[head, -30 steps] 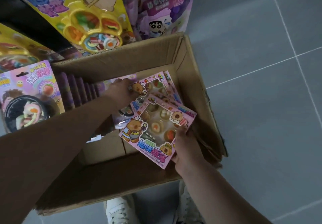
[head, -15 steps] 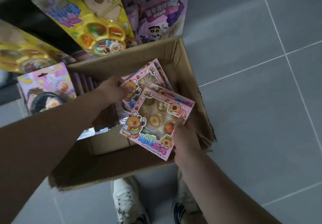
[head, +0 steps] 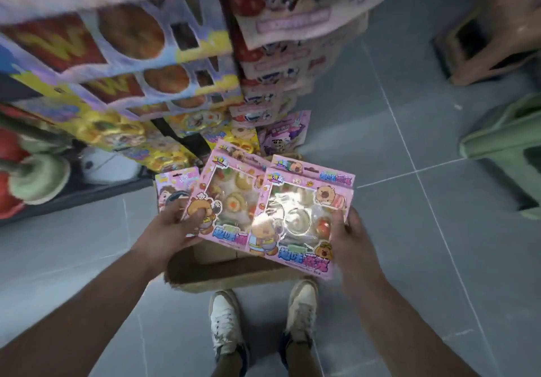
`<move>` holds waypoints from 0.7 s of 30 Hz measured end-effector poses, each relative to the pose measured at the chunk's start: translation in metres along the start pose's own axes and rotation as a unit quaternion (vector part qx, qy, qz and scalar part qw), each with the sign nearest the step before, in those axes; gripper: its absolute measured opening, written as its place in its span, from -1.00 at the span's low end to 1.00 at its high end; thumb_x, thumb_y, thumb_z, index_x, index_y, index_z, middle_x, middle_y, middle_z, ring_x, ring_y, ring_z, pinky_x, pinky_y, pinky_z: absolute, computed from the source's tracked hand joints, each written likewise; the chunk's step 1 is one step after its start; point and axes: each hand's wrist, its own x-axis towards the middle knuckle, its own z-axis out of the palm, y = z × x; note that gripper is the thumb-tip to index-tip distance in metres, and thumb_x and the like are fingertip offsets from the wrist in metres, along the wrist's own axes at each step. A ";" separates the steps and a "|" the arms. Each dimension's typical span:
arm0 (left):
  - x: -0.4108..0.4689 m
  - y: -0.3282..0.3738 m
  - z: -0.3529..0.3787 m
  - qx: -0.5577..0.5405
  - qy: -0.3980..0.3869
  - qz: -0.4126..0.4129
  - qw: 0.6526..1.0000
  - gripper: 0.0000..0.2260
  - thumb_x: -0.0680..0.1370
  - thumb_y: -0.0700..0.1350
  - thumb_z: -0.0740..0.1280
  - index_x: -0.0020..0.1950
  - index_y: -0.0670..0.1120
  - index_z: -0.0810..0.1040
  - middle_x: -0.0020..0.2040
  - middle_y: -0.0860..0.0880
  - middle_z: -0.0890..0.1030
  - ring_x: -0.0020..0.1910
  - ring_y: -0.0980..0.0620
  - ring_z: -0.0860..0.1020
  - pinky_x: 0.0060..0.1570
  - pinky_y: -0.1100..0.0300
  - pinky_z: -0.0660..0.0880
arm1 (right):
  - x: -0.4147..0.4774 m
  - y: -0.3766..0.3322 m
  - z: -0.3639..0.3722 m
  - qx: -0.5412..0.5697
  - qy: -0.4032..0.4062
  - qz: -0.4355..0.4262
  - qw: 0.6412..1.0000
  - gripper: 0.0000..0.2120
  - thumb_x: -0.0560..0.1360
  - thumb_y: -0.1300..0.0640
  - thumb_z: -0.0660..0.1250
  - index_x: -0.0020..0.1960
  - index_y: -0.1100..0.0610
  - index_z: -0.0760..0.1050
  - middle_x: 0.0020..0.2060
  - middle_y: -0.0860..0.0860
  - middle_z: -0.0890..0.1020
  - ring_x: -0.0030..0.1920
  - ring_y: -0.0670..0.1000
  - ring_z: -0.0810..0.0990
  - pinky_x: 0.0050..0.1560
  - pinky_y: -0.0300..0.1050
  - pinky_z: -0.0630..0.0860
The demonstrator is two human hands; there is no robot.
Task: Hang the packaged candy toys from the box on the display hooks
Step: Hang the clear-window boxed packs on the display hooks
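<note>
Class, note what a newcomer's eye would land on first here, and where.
Two pink packs at centre: left pack in the left hand, glare-lit right pack in the right hand. Bright hung packages crowd the upper left; the box sits below, by white shoes.

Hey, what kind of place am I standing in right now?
Probably a toy or candy shop mid-restock: packaged toys hang in rows, a cardboard box sits on the tiled floor, and the left hand and right hand hold pink packs.
</note>
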 end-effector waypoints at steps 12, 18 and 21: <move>-0.258 0.142 -0.051 -0.107 -0.017 0.147 0.983 -0.14 0.09 0.31 0.69 0.24 -0.08 0.53 0.20 -0.12 0.70 0.14 -0.13 0.68 0.25 -0.10 0.57 | -0.207 -0.198 -0.074 0.020 -0.071 -0.124 0.990 -0.79 0.69 -0.07 0.19 0.15 -0.31 0.56 0.08 -0.09 0.73 0.07 0.08 0.73 0.15 0.18 0.64; -0.336 0.179 -0.076 -0.114 -0.007 0.241 0.964 -0.09 0.16 0.30 0.67 0.35 -0.13 0.50 0.23 -0.18 0.70 0.14 -0.15 0.70 0.11 0.07 0.66 | -0.268 -0.266 -0.086 0.084 -0.128 -0.202 0.967 -0.77 0.68 -0.02 0.22 0.24 -0.27 0.56 0.13 -0.05 0.72 0.08 0.09 0.73 0.19 0.32 0.58; -0.361 0.191 -0.092 -0.139 0.001 0.280 0.950 -0.13 0.17 0.28 0.67 0.36 -0.09 0.53 0.23 -0.15 0.70 0.17 -0.16 0.69 0.10 0.03 0.65 | -0.296 -0.294 -0.086 0.121 -0.146 -0.234 0.954 -0.72 0.68 0.04 0.24 0.24 -0.31 0.56 0.14 -0.03 0.72 0.10 0.11 0.73 0.21 0.27 0.57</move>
